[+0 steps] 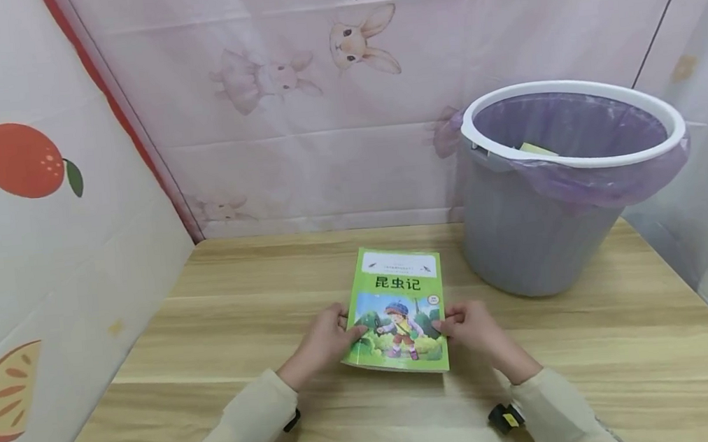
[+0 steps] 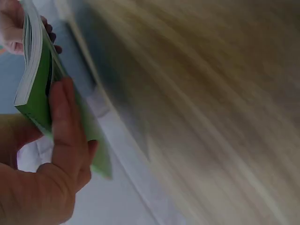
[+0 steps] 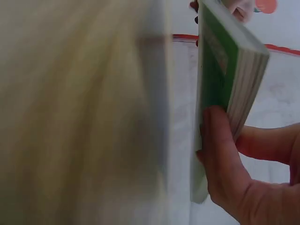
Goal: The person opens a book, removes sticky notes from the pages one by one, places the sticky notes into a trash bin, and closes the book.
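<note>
A green paperback book (image 1: 399, 308) with a cartoon child on its cover is held by both hands over the table, cover facing up. The left hand (image 1: 326, 336) grips its left edge, thumb on the cover and fingers beneath. On the opposite edge, the right hand (image 1: 473, 326) pinches it the same way. In the left wrist view, the left hand's fingers (image 2: 65, 126) lie against the green back of the book (image 2: 40, 89), page edges showing. The right wrist view shows the right hand (image 3: 234, 173) with the book (image 3: 225, 61) between thumb and fingers, lifted off the tabletop.
A grey bin (image 1: 519, 234) with a white rim and purple liner stands at the table's back right. Something pale yellow (image 1: 537, 150) shows inside it. The wooden table (image 1: 240, 294) meets printed cloth walls (image 1: 299, 176) at the back and sides.
</note>
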A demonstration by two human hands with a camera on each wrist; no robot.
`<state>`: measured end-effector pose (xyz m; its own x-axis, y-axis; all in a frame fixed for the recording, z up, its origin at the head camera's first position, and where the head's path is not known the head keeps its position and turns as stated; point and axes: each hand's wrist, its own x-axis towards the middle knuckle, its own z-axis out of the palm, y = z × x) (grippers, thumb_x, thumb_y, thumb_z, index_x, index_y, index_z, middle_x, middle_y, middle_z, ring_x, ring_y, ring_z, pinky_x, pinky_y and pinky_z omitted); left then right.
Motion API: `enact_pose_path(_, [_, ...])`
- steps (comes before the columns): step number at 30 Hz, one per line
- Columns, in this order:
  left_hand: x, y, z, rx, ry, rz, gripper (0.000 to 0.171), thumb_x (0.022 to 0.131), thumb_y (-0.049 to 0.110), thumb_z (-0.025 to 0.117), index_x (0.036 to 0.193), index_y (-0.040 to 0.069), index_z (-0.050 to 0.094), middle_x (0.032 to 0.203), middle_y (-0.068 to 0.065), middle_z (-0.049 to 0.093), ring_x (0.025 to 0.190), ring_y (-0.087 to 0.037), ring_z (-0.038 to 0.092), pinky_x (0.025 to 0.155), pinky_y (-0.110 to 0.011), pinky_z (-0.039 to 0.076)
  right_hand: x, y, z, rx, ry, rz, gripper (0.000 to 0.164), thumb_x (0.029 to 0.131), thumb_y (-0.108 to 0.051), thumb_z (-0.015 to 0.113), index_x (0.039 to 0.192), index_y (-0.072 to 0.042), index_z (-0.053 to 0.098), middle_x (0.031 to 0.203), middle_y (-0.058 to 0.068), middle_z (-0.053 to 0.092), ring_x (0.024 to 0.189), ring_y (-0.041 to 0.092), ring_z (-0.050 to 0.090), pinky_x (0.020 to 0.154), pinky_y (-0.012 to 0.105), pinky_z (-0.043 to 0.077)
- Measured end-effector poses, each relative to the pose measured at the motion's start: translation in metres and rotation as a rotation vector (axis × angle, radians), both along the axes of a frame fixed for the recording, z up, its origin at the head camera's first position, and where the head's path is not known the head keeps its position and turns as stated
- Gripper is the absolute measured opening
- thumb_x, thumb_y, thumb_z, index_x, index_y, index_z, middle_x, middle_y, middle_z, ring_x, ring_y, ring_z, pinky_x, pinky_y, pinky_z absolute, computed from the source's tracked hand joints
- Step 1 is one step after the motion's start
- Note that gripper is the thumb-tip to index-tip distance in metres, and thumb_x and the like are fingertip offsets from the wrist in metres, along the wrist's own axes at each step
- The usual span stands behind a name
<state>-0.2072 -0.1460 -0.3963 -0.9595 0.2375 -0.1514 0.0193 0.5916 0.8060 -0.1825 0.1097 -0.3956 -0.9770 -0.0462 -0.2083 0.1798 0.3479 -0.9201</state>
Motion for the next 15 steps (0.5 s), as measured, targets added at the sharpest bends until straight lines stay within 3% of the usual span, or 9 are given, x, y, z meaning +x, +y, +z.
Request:
enact_pose_path(6, [0.002, 0.002, -0.010, -0.099, 0.014, -0.057, 0.034, 0.087, 0.015, 0.071, 0.105, -0.011, 0.059, 0.066, -0.006, 0.056, 0.052, -0.012, 0.051, 0.047, -0.027, 0.045, -0.001, -0.001, -0.011, 0.016, -0.069, 0.004, 0.017, 0.088, 0.001, 0.065, 0.097, 0.015, 0.063, 0.080, 0.014, 0.066, 0.069, 0.021, 0.066, 0.065, 0.037, 0.057])
enact_pose_path(10, [0.005, 0.004, -0.013, -0.140, 0.057, -0.087, 0.038, 0.085, 0.013, 0.073, 0.108, -0.013, 0.058, 0.067, -0.006, 0.056, 0.056, -0.012, 0.051, 0.049, -0.027, 0.046, -0.002, 0.001, -0.010, 0.104, -0.051, 0.090, 0.022, 0.085, 0.001, 0.068, 0.102, 0.014, 0.064, 0.080, 0.011, 0.066, 0.070, 0.019, 0.063, 0.064, 0.033, 0.056])
enact_pose_path(13, [0.010, 0.006, -0.013, -0.203, 0.140, -0.125, 0.039, 0.082, 0.009, 0.075, 0.110, -0.013, 0.058, 0.079, -0.011, 0.060, 0.068, -0.018, 0.057, 0.060, -0.032, 0.052, 0.001, 0.000, -0.007, 0.233, 0.026, 0.192, 0.041, 0.078, 0.001, 0.075, 0.113, 0.013, 0.060, 0.084, 0.012, 0.064, 0.075, 0.020, 0.060, 0.067, 0.035, 0.054])
enact_pose_path(15, [0.015, 0.008, -0.013, -0.253, 0.213, -0.167, 0.041, 0.081, 0.006, 0.075, 0.112, -0.014, 0.058, 0.091, -0.017, 0.060, 0.080, -0.025, 0.060, 0.070, -0.037, 0.054, 0.006, -0.004, -0.004, 0.360, 0.081, 0.231, 0.064, 0.073, -0.001, 0.080, 0.127, 0.015, 0.050, 0.100, 0.020, 0.062, 0.089, 0.028, 0.060, 0.078, 0.040, 0.054])
